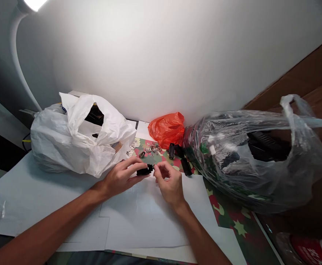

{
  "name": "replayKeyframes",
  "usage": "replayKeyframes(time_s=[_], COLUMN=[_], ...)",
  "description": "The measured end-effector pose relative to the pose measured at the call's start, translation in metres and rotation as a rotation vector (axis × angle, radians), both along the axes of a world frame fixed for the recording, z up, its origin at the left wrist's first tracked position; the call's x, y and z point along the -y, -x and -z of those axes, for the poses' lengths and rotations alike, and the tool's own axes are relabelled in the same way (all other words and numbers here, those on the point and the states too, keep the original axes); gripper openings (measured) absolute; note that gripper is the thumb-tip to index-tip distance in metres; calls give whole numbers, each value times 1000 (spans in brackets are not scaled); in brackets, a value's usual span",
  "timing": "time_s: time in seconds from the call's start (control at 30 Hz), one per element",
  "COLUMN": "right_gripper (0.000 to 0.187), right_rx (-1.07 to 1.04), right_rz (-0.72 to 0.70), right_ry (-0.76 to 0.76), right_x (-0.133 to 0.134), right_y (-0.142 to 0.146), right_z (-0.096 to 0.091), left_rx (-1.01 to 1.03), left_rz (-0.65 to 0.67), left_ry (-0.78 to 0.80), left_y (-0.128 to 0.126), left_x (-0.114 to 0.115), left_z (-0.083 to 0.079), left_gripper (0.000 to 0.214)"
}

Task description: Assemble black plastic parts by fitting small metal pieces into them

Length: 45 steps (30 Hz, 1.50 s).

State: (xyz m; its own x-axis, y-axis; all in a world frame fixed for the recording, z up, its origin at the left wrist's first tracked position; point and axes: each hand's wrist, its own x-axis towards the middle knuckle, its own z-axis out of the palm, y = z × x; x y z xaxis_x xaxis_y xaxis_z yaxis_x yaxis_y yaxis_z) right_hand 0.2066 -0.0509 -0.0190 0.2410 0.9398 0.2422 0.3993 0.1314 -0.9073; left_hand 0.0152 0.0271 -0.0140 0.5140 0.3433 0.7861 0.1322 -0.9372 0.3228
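Note:
Between the fingers and thumb of my left hand [121,175] is a small black plastic casing [145,170], held just above the white paper [147,217]. At the casing's right end, my right hand [168,181] pinches with thumb and forefinger. Whatever sits in that pinch is too small to name. Beyond my hands lie a heap of small shiny metal parts [153,148] and a paler pile of metal pieces [132,147]. Several more black casings [186,167] rest to the right, one of them upright [171,151].
A full white plastic bag [53,143] stands at the left, a red bag [166,129] by the wall. On the right bulges a large clear bag [232,176] of black parts. A lamp [14,48] arches over the left. A red-labelled bottle [307,250] is at lower right.

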Motion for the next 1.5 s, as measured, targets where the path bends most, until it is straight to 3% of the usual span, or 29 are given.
replayKeyframes(time_s=[0.63, 1.1, 1.5], right_gripper=[18, 11, 19], right_rx=[123, 61, -17], right_rz=[85, 188, 188], right_ry=[-319, -400, -313], right_x=[2, 6, 4], right_y=[4, 6, 8], right_z=[7, 8, 7], left_rx=[48, 71, 70], left_rz=[14, 8, 10], left_ry=[-1, -6, 13], left_y=[0, -1, 0], left_x=[1, 4, 1], left_z=[-2, -4, 1], left_gripper=[26, 21, 21])
